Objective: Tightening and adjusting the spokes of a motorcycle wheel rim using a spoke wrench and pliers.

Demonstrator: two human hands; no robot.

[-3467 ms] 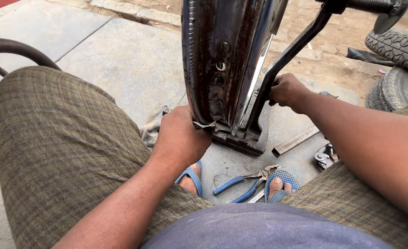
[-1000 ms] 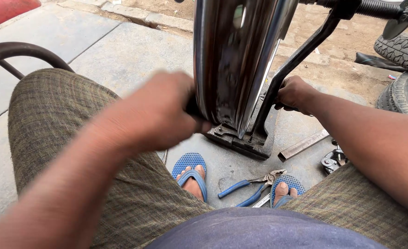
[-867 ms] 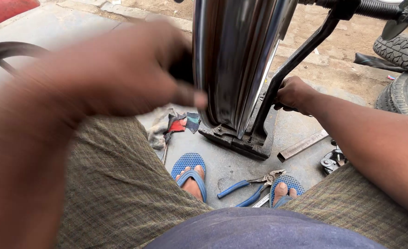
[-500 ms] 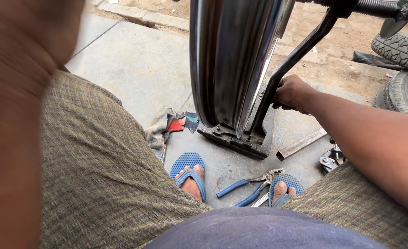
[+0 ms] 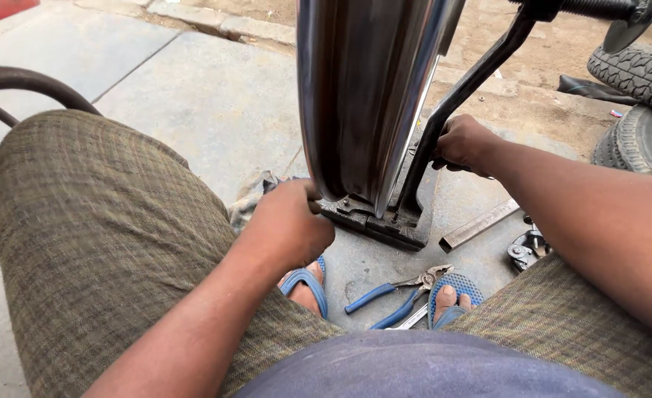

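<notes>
A shiny metal wheel rim [image 5: 370,96] stands upright in a dark stand, its bottom in the stand's base [image 5: 385,221]. My left hand [image 5: 293,225] is closed at the rim's lower left edge, touching it by the base. My right hand [image 5: 462,144] grips the black upright arm of the stand [image 5: 459,96] on the rim's right side. I sit with both knees apart around the stand.
Blue-handled pliers [image 5: 396,291] lie on the concrete between my blue sandals [image 5: 307,284]. A flat metal bar [image 5: 481,225] and a small metal tool [image 5: 525,247] lie right of the base. Tyres [image 5: 636,74] are stacked at far right. A dark curved tube [image 5: 23,81] is at left.
My left hand had swung up close past the camera; it has come back down to the rim's lower left edge. My right hand stayed on the stand arm.
</notes>
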